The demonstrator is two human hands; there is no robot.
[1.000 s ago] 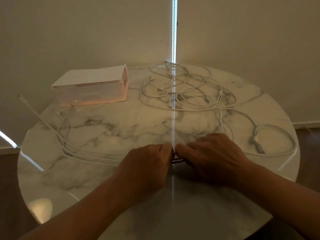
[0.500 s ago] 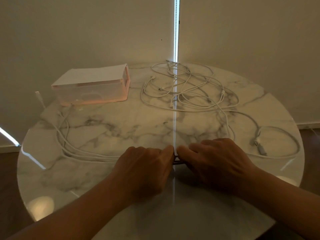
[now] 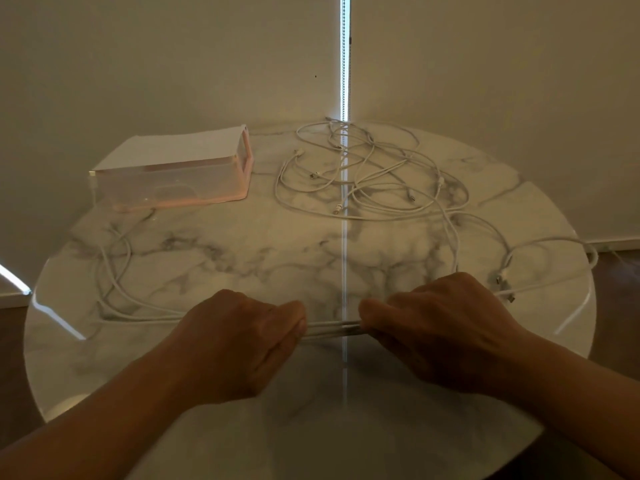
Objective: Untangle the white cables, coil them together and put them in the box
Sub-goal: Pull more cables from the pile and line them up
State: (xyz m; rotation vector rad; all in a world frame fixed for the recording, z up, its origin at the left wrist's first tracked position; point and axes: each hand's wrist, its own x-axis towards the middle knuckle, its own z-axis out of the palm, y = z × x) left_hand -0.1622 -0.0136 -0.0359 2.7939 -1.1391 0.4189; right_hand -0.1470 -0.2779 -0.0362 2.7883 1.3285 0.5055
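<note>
Both hands are low in the frame, knuckles up. The left hand (image 3: 239, 341) and right hand (image 3: 440, 327) each pinch the same run of white cables (image 3: 332, 328), thumb against curled fingers. The hands sit a little apart, with several strands lying straight and parallel between them near the front edge of the table (image 3: 242, 244).

Rest of the cables:
- Loose loops lie out to the left of the frame from the left hand.
- A tangled heap sits upper right of centre.
- One wide loop with plugs (image 3: 502, 282) runs along the right edge.

The box (image 3: 173, 178), translucent and pinkish, stands upper left, well apart from both hands. No cable shows through its cloudy wall.

Handling, as judged:
- The cables look light, limp and smooth-jacketed, so strands will likely slide past each other and through a slack pinch.
- The plugs are the stiff parts and the probable snag points (best fed out of the heap end first).
- Take hold on the jacket, a few strands together, not at the plug necks.

Hard to read:
- The fingertips are tucked under both hands, so the strand count in each pinch is unknown.
- A bright strip (image 3: 343, 57) and its reflection cut across the heap and the held run.
- The crossings in the heap are too fine to trace.
- Whether the box's top is open or lidded cannot be told.
</note>
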